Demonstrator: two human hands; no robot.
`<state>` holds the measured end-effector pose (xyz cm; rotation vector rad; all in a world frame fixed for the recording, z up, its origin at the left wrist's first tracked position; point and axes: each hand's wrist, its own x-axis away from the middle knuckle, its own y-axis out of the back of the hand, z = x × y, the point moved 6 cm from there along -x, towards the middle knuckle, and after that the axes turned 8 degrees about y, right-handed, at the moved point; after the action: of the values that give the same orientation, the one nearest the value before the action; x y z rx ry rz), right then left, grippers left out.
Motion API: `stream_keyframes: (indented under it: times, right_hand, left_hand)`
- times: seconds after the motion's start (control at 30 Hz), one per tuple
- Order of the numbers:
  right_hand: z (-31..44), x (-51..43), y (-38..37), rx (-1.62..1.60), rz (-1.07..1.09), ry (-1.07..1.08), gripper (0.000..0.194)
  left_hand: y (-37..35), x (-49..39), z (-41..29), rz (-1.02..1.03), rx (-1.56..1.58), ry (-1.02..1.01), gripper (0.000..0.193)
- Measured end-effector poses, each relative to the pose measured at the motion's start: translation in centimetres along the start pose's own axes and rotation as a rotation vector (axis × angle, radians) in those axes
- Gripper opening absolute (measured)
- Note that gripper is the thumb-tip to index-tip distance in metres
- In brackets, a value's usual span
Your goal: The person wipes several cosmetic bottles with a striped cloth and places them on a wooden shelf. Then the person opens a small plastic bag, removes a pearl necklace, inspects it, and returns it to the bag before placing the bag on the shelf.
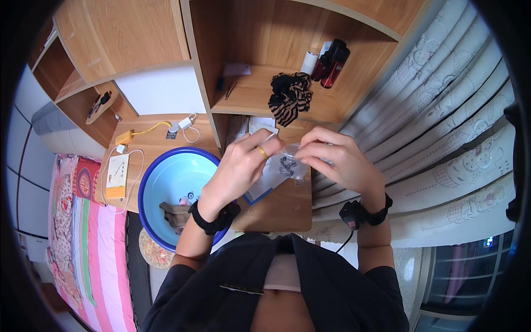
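A small clear plastic bag [289,165] with dark little items inside hangs between my two hands, above the wooden desk. My left hand [253,162], with a gold ring on one finger, pinches the bag's upper left side. Thumb and fingertips of my right hand [338,157] grip its upper right edge. What exactly the dark items are cannot be made out. Behind and below the bag lie papers [265,189] with a blue edge, partly covered by my left hand.
Left of my arm stands a blue plastic basin [178,166] with cloth items [176,213] inside. A yellow-and-white book [118,174] and white cables lie farther left. The shelf ahead bears a striped scrunchie [290,99] and dark red bottles [334,66]. Curtains [415,112] hang at right.
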<state>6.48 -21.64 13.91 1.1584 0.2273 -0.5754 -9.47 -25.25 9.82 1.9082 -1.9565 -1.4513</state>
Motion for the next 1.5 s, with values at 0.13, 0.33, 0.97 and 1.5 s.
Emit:
stream_keyframes:
  times: [0.13,0.33,0.97,1.5]
  right_hand:
    - [0.0,0.3,0.1,0.025,-0.080,-0.016,0.007]
    - [-1.1,0.6,-0.2,-0.217,-0.212,-0.165,0.020]
    - [-6.0,0.7,-3.3,-0.696,-0.498,-0.318,0.008]
    - [-4.8,2.5,-1.7,-0.361,-0.625,-0.289,0.030]
  left_hand:
    - [0.3,-0.1,0.2,-0.048,0.081,0.030,0.016]
    - [-0.3,0.1,0.4,-0.052,0.242,0.076,0.005]
    - [0.4,0.9,1.6,-0.009,0.277,0.050,0.005]
    - [-2.0,1.3,0.2,-0.048,0.376,0.000,0.004]
